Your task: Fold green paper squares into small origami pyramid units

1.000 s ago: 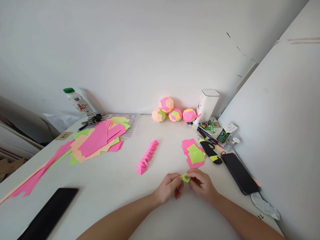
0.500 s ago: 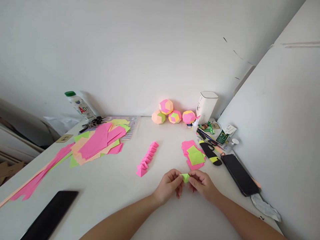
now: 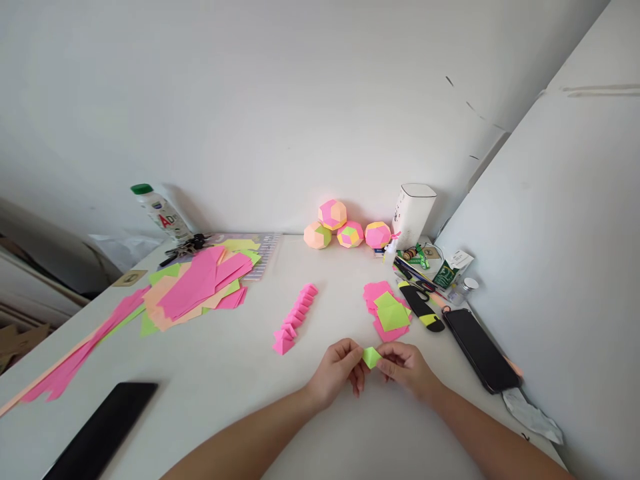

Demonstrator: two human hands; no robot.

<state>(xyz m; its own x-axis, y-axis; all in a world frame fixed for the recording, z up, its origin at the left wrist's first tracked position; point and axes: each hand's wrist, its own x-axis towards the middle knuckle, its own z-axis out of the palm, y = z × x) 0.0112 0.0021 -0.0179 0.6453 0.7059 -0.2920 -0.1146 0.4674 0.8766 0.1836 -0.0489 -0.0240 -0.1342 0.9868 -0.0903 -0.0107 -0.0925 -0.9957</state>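
Observation:
A small folded piece of green paper (image 3: 371, 358) is pinched between my two hands above the front of the table. My left hand (image 3: 341, 368) grips its left edge between thumb and fingers; my right hand (image 3: 407, 368) grips its right edge the same way. Just beyond them lie loose green paper squares (image 3: 393, 316) on top of pink paper squares (image 3: 379, 290). To the left, a slanting row of folded pink paper pieces (image 3: 295, 319) overlaps on the white table.
Several faceted paper balls (image 3: 333, 215) sit against the wall beside a white container (image 3: 416, 212). Pink, orange and green paper sheets (image 3: 193, 283) are heaped at left, near a bottle (image 3: 160, 212). A cutter (image 3: 421, 307) and a phone (image 3: 481, 350) lie at right; a black slab (image 3: 103, 430) lies front left.
The green paper has turned a little in my fingers and shows more of its face, now diamond-shaped. Both hands stay almost in place.

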